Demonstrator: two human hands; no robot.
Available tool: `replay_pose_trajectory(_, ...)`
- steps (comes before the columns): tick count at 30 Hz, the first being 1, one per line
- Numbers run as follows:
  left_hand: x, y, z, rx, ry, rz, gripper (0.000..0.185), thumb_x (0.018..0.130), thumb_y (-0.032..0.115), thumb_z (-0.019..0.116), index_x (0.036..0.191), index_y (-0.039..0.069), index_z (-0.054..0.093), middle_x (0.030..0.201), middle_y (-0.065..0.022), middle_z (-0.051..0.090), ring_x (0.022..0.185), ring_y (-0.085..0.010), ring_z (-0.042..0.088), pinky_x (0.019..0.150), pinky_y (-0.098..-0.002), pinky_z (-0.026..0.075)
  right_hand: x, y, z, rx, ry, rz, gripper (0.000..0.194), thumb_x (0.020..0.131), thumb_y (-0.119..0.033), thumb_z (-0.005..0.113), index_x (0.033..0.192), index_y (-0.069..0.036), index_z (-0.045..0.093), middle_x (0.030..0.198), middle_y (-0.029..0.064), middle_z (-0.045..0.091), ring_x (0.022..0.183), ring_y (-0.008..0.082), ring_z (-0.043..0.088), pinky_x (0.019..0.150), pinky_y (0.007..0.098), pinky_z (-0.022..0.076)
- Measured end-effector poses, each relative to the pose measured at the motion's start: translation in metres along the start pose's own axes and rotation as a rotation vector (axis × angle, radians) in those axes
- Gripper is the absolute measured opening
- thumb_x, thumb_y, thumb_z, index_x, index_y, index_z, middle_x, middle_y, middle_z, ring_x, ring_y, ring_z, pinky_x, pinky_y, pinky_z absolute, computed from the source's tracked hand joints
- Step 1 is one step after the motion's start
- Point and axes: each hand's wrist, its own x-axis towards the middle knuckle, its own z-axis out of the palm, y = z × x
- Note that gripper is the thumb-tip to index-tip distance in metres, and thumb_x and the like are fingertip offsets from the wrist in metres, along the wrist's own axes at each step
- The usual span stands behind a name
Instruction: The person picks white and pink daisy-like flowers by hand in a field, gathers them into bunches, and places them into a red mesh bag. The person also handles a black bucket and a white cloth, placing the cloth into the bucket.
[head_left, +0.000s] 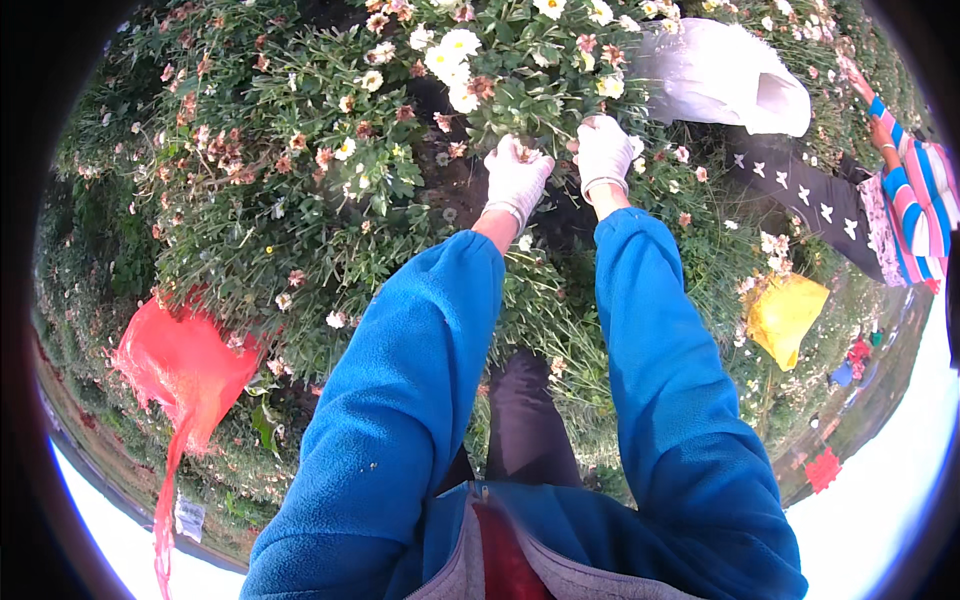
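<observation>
Both of my hands wear white knit gloves and reach into a dense bed of chrysanthemum plants (300, 187). My left hand (517, 176) has its fingers curled around a withered brownish-pink flower head (529, 154). Just to its right, my right hand (603, 150) is curled among the leafy stems; what lies inside its fingers is hidden. Fresh white chrysanthemums (454, 64) stand above my hands, with dried brown blooms between them.
A white plastic bag (731, 75) lies at the upper right, near a person in a striped top (919, 195). A red plastic bag (187, 360) is on the plants at left, a yellow bag (786, 315) at right.
</observation>
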Motion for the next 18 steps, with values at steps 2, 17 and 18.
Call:
replay_pose_trajectory(2, 0.019, -0.015, 0.014, -0.238, -0.007, -0.107, 0.051, 0.081, 0.012, 0.071, 0.127, 0.004, 0.051, 0.101, -0.0072, 0.061, 0.083, -0.0183, 0.063, 0.069, -0.0315, 0.055, -0.027, -0.008, -0.005, -0.046, -0.052, -0.029, 0.014, 0.087, -0.009, 0.059, 0.096, 0.000, 0.067, 0.073, 0.0061, 0.064, 0.056, 0.0135, 0.063, 0.045, 0.0266, 0.0473)
replay_pose_trajectory(17, -0.019, 0.011, -0.030, -0.547, -0.131, -0.283, 0.013, 0.075, 0.001, 0.056, 0.081, 0.006, 0.067, 0.065, -0.0014, 0.059, 0.051, -0.0109, 0.051, 0.046, -0.0246, 0.039, 0.026, 0.028, -0.074, 0.562, -0.536, 0.281, 0.071, 0.079, 0.009, 0.062, 0.142, -0.009, 0.036, 0.111, 0.0091, 0.060, 0.090, 0.0258, 0.068, 0.060, 0.0276, 0.0560)
replay_pose_trajectory(18, -0.031, 0.017, -0.036, -0.537, -0.170, -0.166, 0.011, 0.076, 0.003, 0.056, 0.080, 0.005, 0.066, 0.065, -0.0018, 0.059, 0.050, -0.0092, 0.050, 0.045, -0.0235, 0.037, 0.033, 0.032, -0.068, 0.601, -0.558, 0.267, 0.064, 0.079, 0.009, 0.064, 0.137, -0.009, 0.042, 0.109, 0.0081, 0.061, 0.089, 0.0238, 0.068, 0.058, 0.0263, 0.0537)
